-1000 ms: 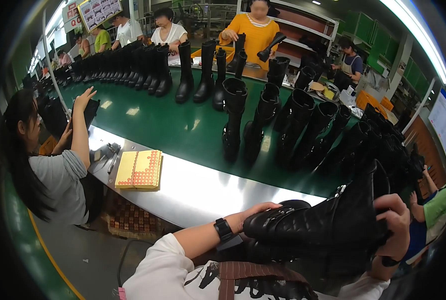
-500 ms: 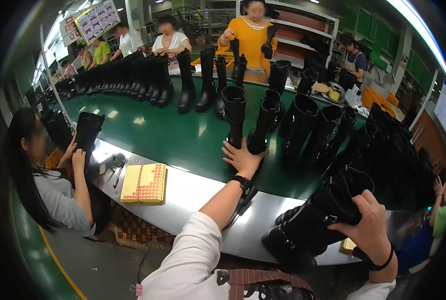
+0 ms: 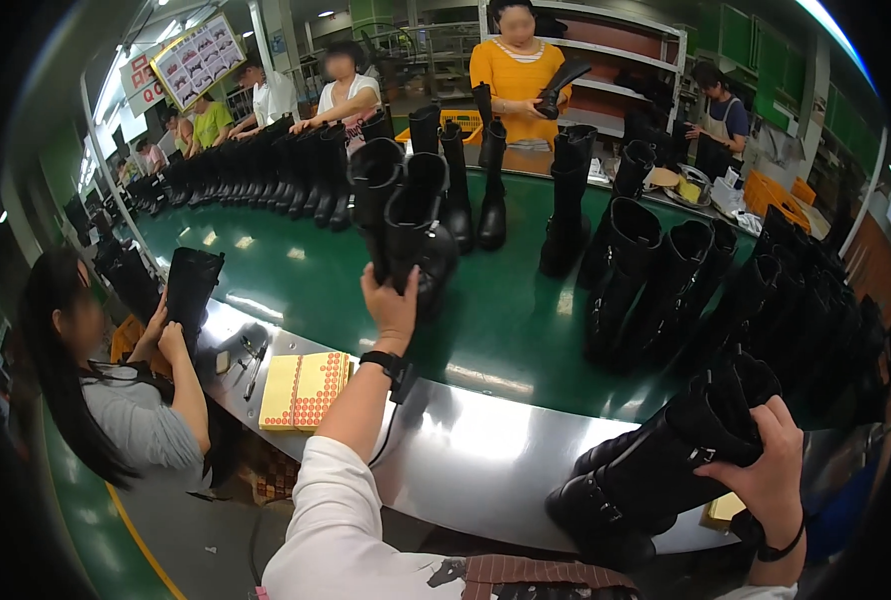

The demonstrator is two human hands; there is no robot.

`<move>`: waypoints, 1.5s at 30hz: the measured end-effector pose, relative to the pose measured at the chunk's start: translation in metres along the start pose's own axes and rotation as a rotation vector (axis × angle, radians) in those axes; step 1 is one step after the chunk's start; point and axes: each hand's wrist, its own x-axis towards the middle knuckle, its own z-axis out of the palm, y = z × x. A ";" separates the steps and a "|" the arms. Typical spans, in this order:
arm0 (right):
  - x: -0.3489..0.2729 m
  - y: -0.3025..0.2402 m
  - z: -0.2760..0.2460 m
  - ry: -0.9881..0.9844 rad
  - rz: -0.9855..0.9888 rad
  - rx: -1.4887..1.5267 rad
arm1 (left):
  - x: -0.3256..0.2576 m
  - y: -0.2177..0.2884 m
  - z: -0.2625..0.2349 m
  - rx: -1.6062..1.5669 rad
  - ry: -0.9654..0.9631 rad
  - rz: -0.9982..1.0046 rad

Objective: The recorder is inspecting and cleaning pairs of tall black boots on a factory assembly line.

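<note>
Ahead of me, my left hand grips the low back part of a pair of tall black boots, which stand upright on the green table. Its thumb and forefinger show; the other fingers are partly hidden behind the boots. At the lower right, my right hand is closed round the upper shafts of another pair of black boots with buckled straps. That pair leans, tops up and to the right, over the steel table edge.
A banded stack of yellow sticker sheets lies left of my forearm. More boots crowd the right side, with a long row far left. A co-worker handles a boot at left; another in orange holds one across the table.
My left hand has carried or slid its pair of boots left and away across the green table, its spread fingers closing in. My right hand still holds its leaning pair.
</note>
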 end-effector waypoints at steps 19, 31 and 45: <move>0.019 -0.003 -0.021 -0.258 -0.085 0.011 | 0.018 -0.067 -0.019 0.450 -0.556 -0.572; 0.003 -0.004 -0.011 -0.076 -0.056 -0.099 | 0.032 0.030 -0.038 0.618 -0.996 -0.252; -0.001 0.004 -0.010 -0.100 0.109 -0.288 | 0.024 0.054 0.119 0.220 -1.104 -0.372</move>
